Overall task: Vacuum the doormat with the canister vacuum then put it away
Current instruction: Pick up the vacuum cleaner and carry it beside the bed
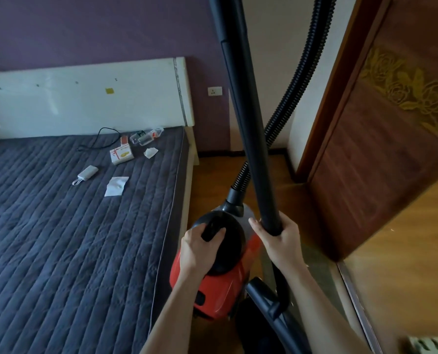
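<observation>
I see vacuum low centre of frame, between bed at left and door at right; my left hand curled round its black top handle; right hand wraps lower end of tube; tube rises to top edge; hose crosses behind it.

All I can see of the person is a pair of slim forearms, bare the whole way from where they come into sight down to the wrists, so any sleeve ends higher up, out of view. The left hand and the right hand are bare as well, with long, slender fingers and narrow wrists. Faint ridges of tendon run across the back of the left hand, the knuckles stand out as small bumps, and the nails are too small to make out.
</observation>
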### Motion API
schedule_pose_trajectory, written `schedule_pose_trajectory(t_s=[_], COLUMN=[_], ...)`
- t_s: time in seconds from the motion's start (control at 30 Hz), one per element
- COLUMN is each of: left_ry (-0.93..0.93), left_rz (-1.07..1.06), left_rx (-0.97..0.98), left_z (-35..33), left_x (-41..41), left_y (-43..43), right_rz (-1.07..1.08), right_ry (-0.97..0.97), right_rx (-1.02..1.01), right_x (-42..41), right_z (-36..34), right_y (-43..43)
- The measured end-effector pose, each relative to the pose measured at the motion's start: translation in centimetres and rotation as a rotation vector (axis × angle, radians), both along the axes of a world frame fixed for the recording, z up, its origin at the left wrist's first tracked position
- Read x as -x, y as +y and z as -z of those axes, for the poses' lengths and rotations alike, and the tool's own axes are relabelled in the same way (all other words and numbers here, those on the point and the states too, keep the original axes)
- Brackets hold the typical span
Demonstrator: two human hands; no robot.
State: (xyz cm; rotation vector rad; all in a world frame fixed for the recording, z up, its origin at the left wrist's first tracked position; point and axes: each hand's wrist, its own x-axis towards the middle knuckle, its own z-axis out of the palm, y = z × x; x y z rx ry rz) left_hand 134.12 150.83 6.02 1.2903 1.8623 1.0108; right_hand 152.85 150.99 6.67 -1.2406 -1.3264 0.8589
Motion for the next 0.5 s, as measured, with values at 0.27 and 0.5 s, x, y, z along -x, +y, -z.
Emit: schedule_pose_trajectory(t_s=[0.27, 0.5], left_ry=[0.015, -0.012], left_rz=[-0.008, -0.052], left_rx=[-0.016, 0.001], left_z=[0.5, -0.8], left_x=[-1.9, -4.2], left_y=[15.9, 28.7], right_rz=[-0.054, -0.091], right_ry=[0.009, 0.050], right_rx=[-0.003, 0.004], right_x=[-1.7, -4.9], right_z=[2.5, 1.6], right_y=[16.6, 29.7])
